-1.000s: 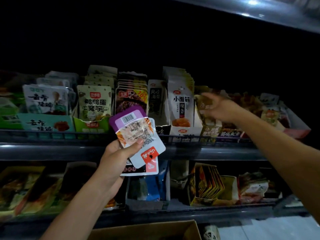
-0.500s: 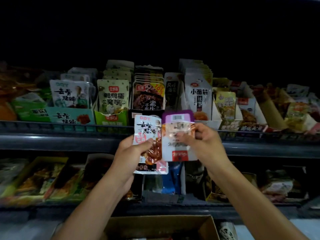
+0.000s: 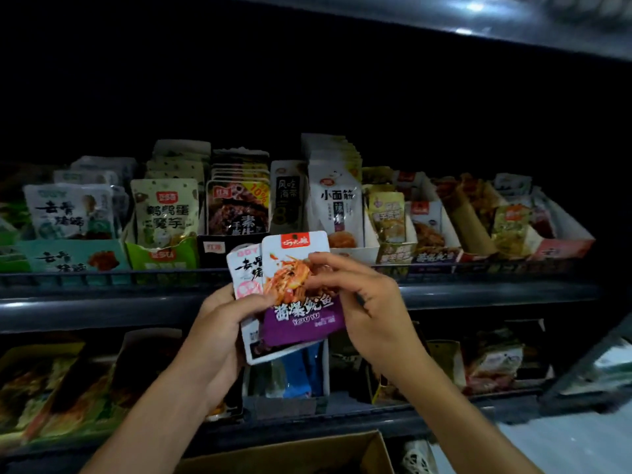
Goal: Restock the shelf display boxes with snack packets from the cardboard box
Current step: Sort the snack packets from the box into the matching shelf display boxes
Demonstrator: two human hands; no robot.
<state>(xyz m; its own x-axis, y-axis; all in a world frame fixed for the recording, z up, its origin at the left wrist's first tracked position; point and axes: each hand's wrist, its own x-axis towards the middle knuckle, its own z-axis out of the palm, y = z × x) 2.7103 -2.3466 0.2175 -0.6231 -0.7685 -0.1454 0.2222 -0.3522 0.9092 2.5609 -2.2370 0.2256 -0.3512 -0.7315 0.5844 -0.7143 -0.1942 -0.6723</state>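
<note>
Dim shop shelving, two packets held before the upper shelf (image 3: pixel 307 299)

Display boxes (image 3: pixel 160 256) line the upper shelf's front edge, each packed with upright snack packets; the cardboard box (image 3: pixel 290 455) sits below the lower shelf. The left hand (image 3: pixel 225 323) grips a white packet (image 3: pixel 244 268); the right hand (image 3: pixel 359 295) pinches a purple packet (image 3: pixel 301 302) overlapping it.

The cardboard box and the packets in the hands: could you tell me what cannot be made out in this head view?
- Cardboard box: cut off by the bottom edge; contents unseen.
- White packet in the left hand: mostly covered by the purple packet, which the right hand pinches.
- How many packets the left hand holds: overlapped.
- Lower shelf goods: too dark.
</note>
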